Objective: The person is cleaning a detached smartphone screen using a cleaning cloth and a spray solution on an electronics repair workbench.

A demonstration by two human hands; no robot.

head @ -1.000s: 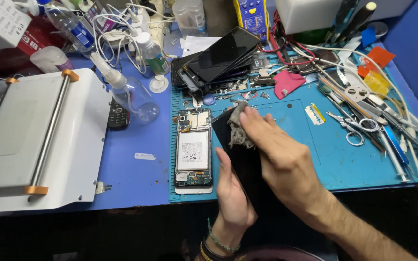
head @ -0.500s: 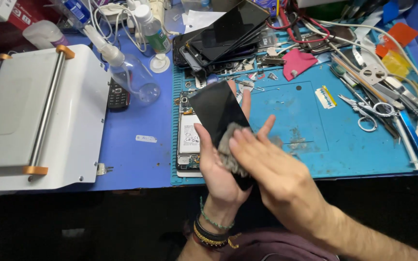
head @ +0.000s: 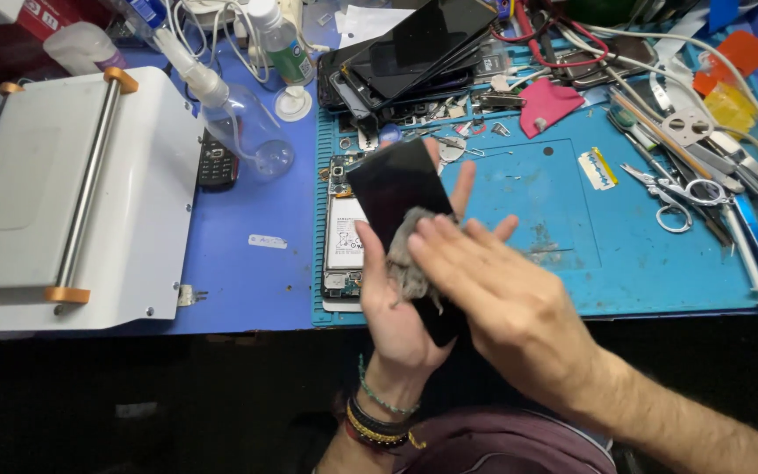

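Note:
My left hand [head: 396,316] holds a black phone screen panel [head: 392,189] from below, tilted up above the blue work mat [head: 554,219]. My right hand [head: 493,298] presses a grey wad of cloth [head: 410,259] flat against the lower part of the panel. Beaded bracelets circle my left wrist. Under the hands an opened phone body [head: 339,237] with a white battery lies on the mat's left edge.
A white machine with a metal bar [head: 63,193] fills the left. Clear bottles [head: 239,132], a small keypad phone [head: 217,162], stacked dark screens [head: 414,44], a pink pick [head: 550,105], scissors [head: 682,202], tweezers and cables crowd the back and right.
The panel has tipped more upright and towards the mat. My right hand has slid the cloth down over its lower part.

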